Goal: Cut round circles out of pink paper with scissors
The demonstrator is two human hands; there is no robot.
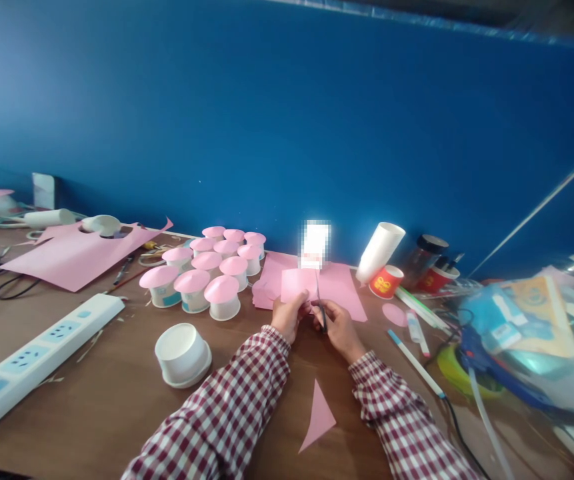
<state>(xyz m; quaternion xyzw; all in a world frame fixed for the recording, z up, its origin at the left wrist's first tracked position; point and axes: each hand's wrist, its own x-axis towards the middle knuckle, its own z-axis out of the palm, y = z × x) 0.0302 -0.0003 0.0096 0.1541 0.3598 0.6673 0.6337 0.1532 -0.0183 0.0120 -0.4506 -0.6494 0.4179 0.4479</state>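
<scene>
Pinched in my left hand (291,316) is a small piece of pink paper (297,285), held upright at the middle of the desk. My right hand (335,325) grips a pair of scissors (322,313), whose blades point away from me along the paper's right edge. Behind both hands lie larger pink sheets (344,290), partly covered by the held piece. A pink paper offcut (319,419) with a pointed tip rests on the desk between my forearms.
Left of my hands stand several paper cups with pink cone tops (221,289). A white tub (183,355) and power strip (51,353) lie nearer. Rightward are stacked white cups (379,250), a red cup (387,281), markers (417,363), a blue glue gun (501,380) and plastic bags (541,320).
</scene>
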